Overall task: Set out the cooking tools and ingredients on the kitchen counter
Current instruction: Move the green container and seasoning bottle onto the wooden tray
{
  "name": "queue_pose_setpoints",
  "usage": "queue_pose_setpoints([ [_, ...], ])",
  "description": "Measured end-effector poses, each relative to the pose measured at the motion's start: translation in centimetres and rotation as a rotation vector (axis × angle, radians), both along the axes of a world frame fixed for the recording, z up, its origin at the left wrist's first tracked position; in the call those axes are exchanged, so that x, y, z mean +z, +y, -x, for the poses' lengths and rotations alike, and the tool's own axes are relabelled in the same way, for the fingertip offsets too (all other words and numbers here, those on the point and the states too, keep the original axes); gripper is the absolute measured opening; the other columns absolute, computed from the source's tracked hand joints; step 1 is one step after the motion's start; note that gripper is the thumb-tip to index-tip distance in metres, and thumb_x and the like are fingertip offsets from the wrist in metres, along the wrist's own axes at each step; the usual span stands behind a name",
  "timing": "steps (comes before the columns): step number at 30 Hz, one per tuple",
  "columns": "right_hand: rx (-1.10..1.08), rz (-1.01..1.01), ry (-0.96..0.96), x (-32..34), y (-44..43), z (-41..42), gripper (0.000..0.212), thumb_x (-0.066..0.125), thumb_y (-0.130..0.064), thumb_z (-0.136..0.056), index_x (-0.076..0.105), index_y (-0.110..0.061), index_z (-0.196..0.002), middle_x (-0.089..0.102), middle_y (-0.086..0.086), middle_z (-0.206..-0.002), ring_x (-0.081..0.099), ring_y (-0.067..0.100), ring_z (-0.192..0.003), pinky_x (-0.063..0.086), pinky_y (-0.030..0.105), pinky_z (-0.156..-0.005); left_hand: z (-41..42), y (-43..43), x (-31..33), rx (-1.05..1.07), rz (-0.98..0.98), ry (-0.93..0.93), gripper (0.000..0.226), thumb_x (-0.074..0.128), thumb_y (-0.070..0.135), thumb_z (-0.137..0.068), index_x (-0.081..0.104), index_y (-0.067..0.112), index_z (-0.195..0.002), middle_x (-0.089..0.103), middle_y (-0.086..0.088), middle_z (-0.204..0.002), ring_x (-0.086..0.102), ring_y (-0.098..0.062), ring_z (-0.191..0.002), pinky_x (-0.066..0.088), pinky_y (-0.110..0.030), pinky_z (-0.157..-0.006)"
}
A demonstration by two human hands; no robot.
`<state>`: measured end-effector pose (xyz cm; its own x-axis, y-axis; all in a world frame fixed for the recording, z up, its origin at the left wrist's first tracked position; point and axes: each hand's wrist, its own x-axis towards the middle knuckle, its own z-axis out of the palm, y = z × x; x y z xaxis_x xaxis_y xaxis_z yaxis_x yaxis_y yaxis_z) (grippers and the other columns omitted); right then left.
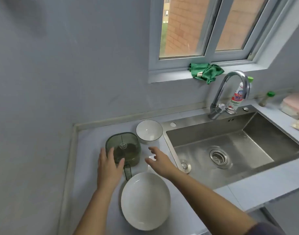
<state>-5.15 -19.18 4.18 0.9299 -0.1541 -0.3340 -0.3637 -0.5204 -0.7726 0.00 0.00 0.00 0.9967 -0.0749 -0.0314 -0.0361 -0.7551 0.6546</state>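
A green see-through container (126,143) with a handle stands on the pale counter (87,167) left of the sink. My left hand (108,167) lies against its near left side, fingers straight. A small white bowl (149,131) sits just behind it. A large white oval plate (145,200) lies nearer to me. My right hand (158,157) hovers with spread fingers over a small white object (152,156) between the container and the sink; whether it touches the object I cannot tell.
A steel sink (230,150) with a curved tap (230,94) fills the right. Behind the tap stand a dish-soap bottle (237,97) and a small green-capped bottle (265,99). A green cloth (205,72) lies on the windowsill. Walls close in at the left and back.
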Motion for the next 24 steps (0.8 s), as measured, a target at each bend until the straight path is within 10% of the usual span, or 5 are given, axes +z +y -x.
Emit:
queue_pose_setpoints([
  [9, -0.066, -0.419, -0.019, -1.9, 2.8, -3.5, 0.040, 0.054, -0.014, -0.094, 0.050, -0.032, -0.129, 0.056, -0.013, -0.128, 0.057, -0.001, -0.097, 0.042, 0.010, -0.072, -3.1, 0.8, -1.5, 0.034, 0.106, 0.152, 0.068, 0.051, 0.016, -0.096, 0.013, 0.004, -0.152, 0.018, -0.012, -0.157, 0.023, -0.026, -0.143, 0.023, -0.035, -0.115],
  [19, -0.229, -0.463, 0.077, -3.2, 1.5, -4.3, 0.055, 0.057, -0.021, -0.093, 0.037, -0.019, -0.144, 0.054, 0.001, -0.133, 0.055, 0.020, -0.116, 0.049, 0.037, -0.093, -5.0, 2.7, -2.4, 0.318, 0.470, 0.271, 0.058, 0.051, 0.013, -0.096, 0.024, 0.008, -0.148, 0.032, -0.012, -0.152, 0.040, -0.029, -0.134, 0.033, -0.038, -0.107],
  [24, -0.197, -0.568, 0.104, -3.5, 2.5, -5.0, 0.045, 0.057, -0.018, -0.092, 0.049, -0.027, -0.135, 0.058, -0.007, -0.134, 0.056, 0.016, -0.118, 0.048, 0.039, -0.096, -2.5, 2.8, -4.8, 0.387, 0.498, 0.385, 0.038, 0.049, 0.038, -0.096, 0.050, 0.011, -0.123, 0.062, -0.010, -0.112, 0.059, -0.035, -0.108, 0.048, -0.045, -0.090],
])
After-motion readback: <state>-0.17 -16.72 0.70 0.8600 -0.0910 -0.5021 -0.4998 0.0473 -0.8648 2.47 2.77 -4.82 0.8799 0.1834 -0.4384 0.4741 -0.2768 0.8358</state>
